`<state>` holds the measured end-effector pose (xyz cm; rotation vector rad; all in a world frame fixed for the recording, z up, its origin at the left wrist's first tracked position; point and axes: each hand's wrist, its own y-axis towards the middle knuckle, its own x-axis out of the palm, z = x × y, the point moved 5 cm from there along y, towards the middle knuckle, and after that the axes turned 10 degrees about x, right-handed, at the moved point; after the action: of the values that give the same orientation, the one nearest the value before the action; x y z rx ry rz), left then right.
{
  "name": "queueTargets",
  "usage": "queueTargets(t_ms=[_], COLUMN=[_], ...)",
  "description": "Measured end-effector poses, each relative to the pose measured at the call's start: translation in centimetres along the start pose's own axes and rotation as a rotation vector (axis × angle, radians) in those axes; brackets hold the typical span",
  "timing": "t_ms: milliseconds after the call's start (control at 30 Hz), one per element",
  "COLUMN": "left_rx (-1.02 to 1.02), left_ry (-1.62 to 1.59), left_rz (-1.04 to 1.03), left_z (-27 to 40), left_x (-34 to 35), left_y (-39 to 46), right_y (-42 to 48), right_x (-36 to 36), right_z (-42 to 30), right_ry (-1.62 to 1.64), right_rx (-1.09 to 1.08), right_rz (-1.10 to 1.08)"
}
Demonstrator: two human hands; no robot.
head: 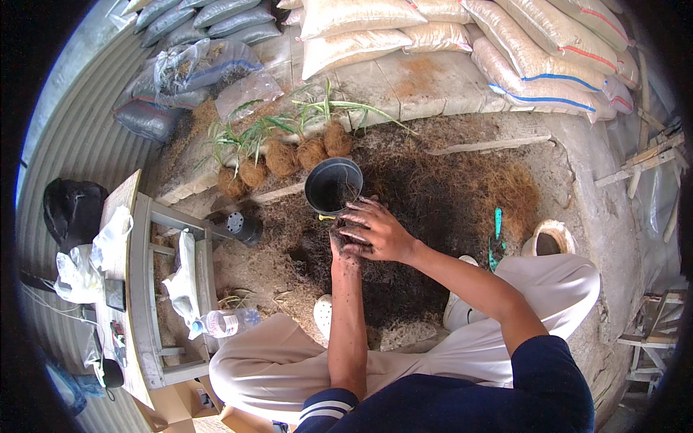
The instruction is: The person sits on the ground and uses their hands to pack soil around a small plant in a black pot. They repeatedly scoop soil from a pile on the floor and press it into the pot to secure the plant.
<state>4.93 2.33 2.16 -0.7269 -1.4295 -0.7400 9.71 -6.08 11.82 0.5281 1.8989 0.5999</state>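
Note:
My left hand [342,241] and my right hand [383,228] are together over the dark soil [403,292], both smeared with dirt. The right lies across the left with its fingers bent over it, so the space between the palms is hidden. Just beyond my fingertips stands a black plastic plant pot [316,194], its mouth facing up. Thin fibres hang inside the pot near its right wall. Something small and yellow [326,217] shows at the pot's near edge.
Several leafy plants with fibre-wrapped root balls [281,158] line a ledge. A second black pot [243,228] lies tipped at left, near a wooden bench [201,270] and plastic bottle [230,323]. Coconut fibre [509,189] and a green trowel [497,238] lie right. Filled sacks [357,48] are stacked behind.

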Motion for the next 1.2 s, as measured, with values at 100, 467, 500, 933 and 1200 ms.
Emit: queueTargets(t_ms=[100,467,500,933,1200], left_rx=[0.004,0.218,0.199,-0.010,0.035], left_ry=[0.038,0.173,0.204,0.145,0.290], left_rz=[-0.054,-0.010,0.003,0.148,0.201], left_z=[-1.2,1.9,1.2,-0.6,-1.9], left_x=[3.6,-7.7,-6.6,-2.5,-4.2], left_y=[-0.5,2.2,2.3,0.4,1.0], right_y=[-0.2,0.1,-0.2,-1.6,-3.7], right_x=[0.1,2.2,2.2,0.9,2.2], right_z=[0.9,-1.0,-0.1,1.5,3.2], right_ry=[0.118,0.340,0.336,0.041,-0.101], right_rx=[0.144,0.574,0.570,0.107,0.097], right_rz=[0.151,0.393,0.362,0.016,0.197])
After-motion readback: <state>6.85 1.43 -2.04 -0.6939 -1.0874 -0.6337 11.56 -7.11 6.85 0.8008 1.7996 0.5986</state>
